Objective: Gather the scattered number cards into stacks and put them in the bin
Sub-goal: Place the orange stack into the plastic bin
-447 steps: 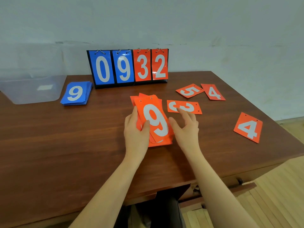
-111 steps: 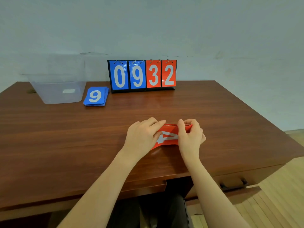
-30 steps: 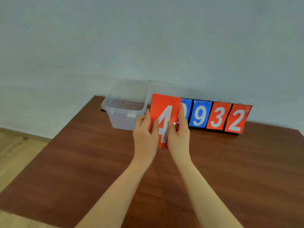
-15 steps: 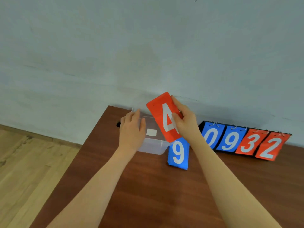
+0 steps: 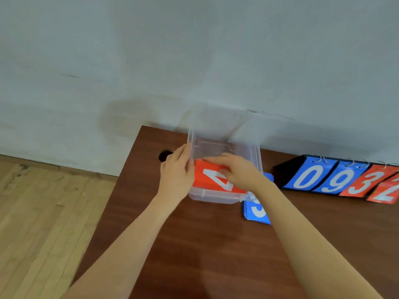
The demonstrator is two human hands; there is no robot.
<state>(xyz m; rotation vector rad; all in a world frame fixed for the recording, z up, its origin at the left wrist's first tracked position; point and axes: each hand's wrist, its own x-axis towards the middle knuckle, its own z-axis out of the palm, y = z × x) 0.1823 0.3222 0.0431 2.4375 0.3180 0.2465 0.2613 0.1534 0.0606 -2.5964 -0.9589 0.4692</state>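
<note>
The right hand (image 5: 236, 172) grips the orange card stack (image 5: 212, 179) inside the clear bin (image 5: 216, 198) while the left hand (image 5: 176, 171) rests, fingers straight, against its side.

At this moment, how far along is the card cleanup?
Done: no loose cards show on the table. In hand: the right hand lowers the orange stack into the clear bin, which the left hand steadies. Left: the blue stack lies beside the bin.

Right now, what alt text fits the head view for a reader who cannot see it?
A right hand lowers an orange card stack, a 4 on top, into a clear plastic bin while the left hand steadies its side. A blue card stack and a flip scoreboard sit alongside.
</note>
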